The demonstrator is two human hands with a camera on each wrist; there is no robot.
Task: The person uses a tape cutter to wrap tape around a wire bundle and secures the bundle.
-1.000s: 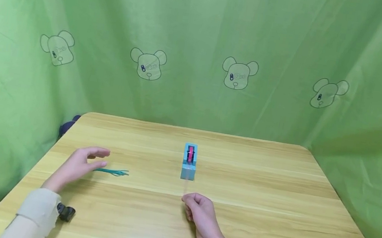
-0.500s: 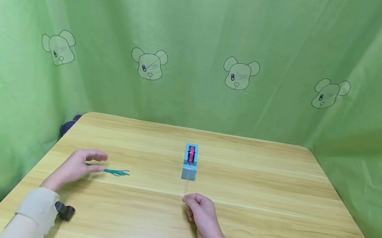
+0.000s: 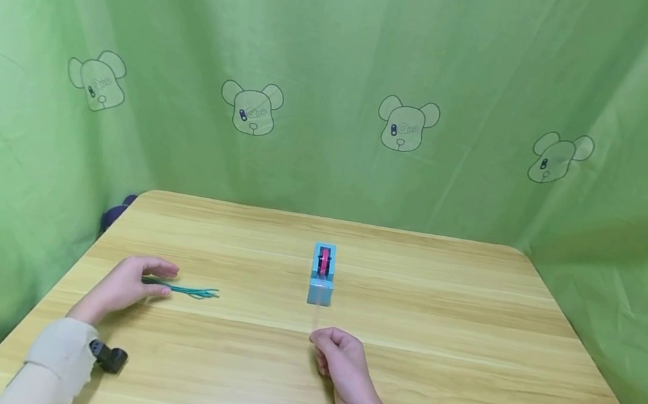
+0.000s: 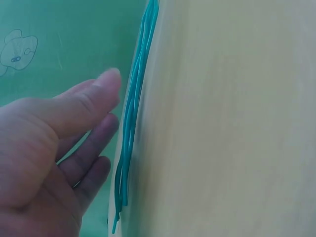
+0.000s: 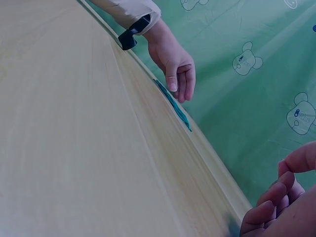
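Note:
My left hand (image 3: 123, 285) hovers by a bundle of thin teal wires (image 3: 198, 293) on the left of the table, fingers loosely bent, thumb apart from them. In the left wrist view a narrow gap separates the thumb (image 4: 94, 101) from the wires (image 4: 132, 108). The right hand (image 3: 342, 367) pinches the end of a strip of clear tape (image 3: 316, 317) between thumb and forefinger. That strip runs to a light blue tape dispenser (image 3: 319, 293) holding a pink roll (image 3: 324, 261). In the right wrist view the curled fingers (image 5: 269, 207) show, but the tape is indistinct.
The wooden table (image 3: 463, 362) spans the lower view. Green curtains (image 3: 316, 173) with bear drawings enclose it at the back and sides. A black wrist camera (image 3: 108, 358) sticks out from the left sleeve. Something dark purple (image 3: 114, 216) shows beyond the left edge.
My left hand has shifted slightly left and lower, with its thumb now on the near side of the wires. The right hand and the dispenser look unchanged.

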